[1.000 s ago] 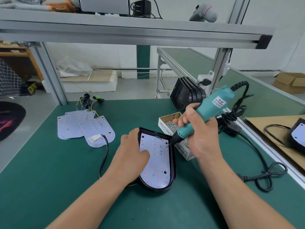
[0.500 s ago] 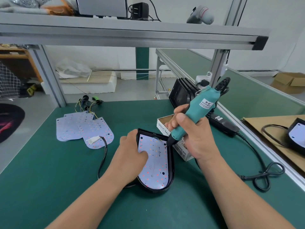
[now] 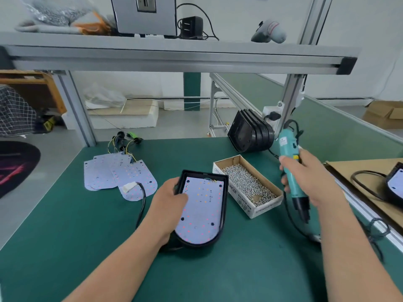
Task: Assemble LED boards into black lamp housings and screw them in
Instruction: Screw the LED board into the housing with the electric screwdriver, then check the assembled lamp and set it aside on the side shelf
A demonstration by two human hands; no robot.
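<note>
A black lamp housing [image 3: 224,205] lies on the green table with a white LED board [image 3: 202,212] seated inside it. My left hand [image 3: 168,201] grips the housing's left wall, thumb resting on the board. My right hand [image 3: 309,179] holds a teal electric screwdriver [image 3: 291,173] upright to the right of the screw box, its black tip pointing down and away from the housing. A cardboard box of screws [image 3: 247,184] sits between housing and screwdriver. Loose LED boards [image 3: 117,175] with wires lie at the left.
A stack of black housings [image 3: 250,134] stands at the back right. A black cable [image 3: 141,205] runs left of the held housing. A finished lamp [image 3: 394,184] rests on cardboard at the far right. The screwdriver's cord [image 3: 294,223] loops near the right edge. An aluminium shelf [image 3: 174,55] spans overhead.
My right hand has lifted the screwdriver off the board's top right corner and swung it right, past the screw box. My left hand stays on the housing.
</note>
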